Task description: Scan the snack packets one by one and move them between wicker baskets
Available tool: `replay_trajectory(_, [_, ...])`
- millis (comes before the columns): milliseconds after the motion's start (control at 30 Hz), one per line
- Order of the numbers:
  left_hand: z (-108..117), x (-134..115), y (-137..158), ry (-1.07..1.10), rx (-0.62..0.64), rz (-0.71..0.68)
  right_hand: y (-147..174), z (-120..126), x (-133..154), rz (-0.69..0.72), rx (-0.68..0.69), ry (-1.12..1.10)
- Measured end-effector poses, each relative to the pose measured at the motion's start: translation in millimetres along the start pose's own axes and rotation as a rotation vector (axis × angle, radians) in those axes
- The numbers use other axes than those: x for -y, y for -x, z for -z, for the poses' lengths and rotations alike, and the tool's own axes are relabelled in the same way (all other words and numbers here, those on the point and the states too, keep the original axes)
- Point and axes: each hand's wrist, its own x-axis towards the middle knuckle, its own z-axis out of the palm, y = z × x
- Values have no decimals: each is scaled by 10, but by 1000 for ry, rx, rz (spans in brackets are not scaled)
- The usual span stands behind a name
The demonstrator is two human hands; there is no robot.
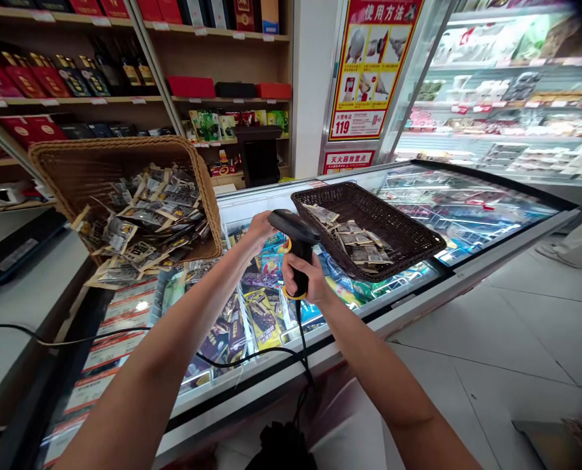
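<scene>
My right hand (303,277) is wrapped around the grip of a black and yellow barcode scanner (295,228), held over the freezer's glass top. A black cable hangs from the grip's lower end. Close beside the scanner's head is my left hand (260,232), its fingers curled and partly hidden behind the head; what they hold, if anything, I cannot make out. To the left, a tan wicker basket (207,189) lies tilted, heaped with small snack packets (154,209). Right of the scanner, a dark brown woven basket (403,238) has several similar packets (359,241) at its left side.
Colourful frozen-food bags (264,316) show through the glass of the chest freezer (393,320). The scanner's cable (252,357) runs left across it. Shelves (227,62) of boxes and bottles stand behind. At the right are a refrigerated display (496,104) and a person's foot (560,254).
</scene>
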Motion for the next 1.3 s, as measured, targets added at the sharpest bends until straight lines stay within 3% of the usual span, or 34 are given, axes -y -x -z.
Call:
replay_trajectory(167, [1011, -204, 571, -491, 32, 94, -1, -15, -32, -43, -55, 54])
replay_trajectory(267, [1566, -260, 865, -769, -78, 116, -5, -25, -44, -46, -69, 47])
replay_trajectory(367, [1870, -200, 1035, -946, -201, 83, -8, -28, -57, -46, -75, 60])
replay_trajectory(600, [1944, -21, 1077, -1044, -231, -10, -24, -19, -100, -56, -79, 96])
replay_trajectory(900, [1983, -99, 1186, -920, -272, -109, -22, 4, -123, -76, -39, 143])
replay_trajectory(1000, [1974, -99, 1206, -736, -265, -112, -22, 1, -111, -73, -43, 144])
replay_trajectory(1133, [1940, -79, 1195, -263, -360, -99, -22, -6, -107, -77, -43, 160])
replay_trajectory(1300, [1886, -108, 1211, -79, -329, -35, -10, 4, -118, -105, -4, 202])
